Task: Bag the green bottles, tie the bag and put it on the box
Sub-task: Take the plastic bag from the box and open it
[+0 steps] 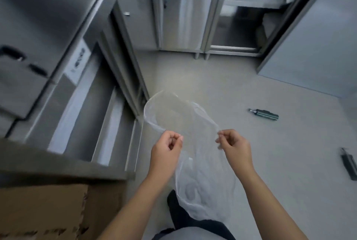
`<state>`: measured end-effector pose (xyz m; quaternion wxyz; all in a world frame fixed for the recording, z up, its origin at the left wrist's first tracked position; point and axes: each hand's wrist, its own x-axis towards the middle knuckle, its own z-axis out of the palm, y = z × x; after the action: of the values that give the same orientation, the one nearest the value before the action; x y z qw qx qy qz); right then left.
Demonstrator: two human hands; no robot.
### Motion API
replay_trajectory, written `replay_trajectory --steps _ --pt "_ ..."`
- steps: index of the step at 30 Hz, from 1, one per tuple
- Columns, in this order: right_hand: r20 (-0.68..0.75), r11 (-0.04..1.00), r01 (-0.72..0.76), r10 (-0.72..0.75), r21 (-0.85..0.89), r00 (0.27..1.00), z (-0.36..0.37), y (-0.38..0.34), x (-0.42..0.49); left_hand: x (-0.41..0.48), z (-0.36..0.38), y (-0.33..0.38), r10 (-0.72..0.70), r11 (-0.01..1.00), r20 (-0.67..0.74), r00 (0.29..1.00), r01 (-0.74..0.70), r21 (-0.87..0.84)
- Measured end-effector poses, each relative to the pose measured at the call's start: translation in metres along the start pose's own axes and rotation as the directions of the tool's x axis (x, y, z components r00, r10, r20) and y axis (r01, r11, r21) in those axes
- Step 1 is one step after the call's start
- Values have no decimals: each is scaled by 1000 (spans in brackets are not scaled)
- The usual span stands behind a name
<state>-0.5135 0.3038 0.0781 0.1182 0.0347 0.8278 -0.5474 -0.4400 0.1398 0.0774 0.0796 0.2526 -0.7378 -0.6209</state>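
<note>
We are pinching the clear bag with our left hand and right hand. The far bottle is lying cap-left; the right edge is cutting off the near bottle.

Both hands pinch clear bag (mouth open), two green bottles

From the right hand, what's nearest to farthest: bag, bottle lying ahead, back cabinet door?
1. plastic bag, pinched by the right hand.
2. green bottle, on the floor ahead-right.
3. cabinet door, at the far back.
</note>
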Motion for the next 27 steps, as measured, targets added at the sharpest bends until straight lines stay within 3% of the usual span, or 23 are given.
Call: replay_trajectory --steps 13,27 --pt "-270 991 4 32 134 962 -75 -21 104 124 81 74 150 979 123 981 -164 118" --pt "-549 970 -96 207 225 810 -135 -5 172 223 178 113 179 973 308 934 -214 85"
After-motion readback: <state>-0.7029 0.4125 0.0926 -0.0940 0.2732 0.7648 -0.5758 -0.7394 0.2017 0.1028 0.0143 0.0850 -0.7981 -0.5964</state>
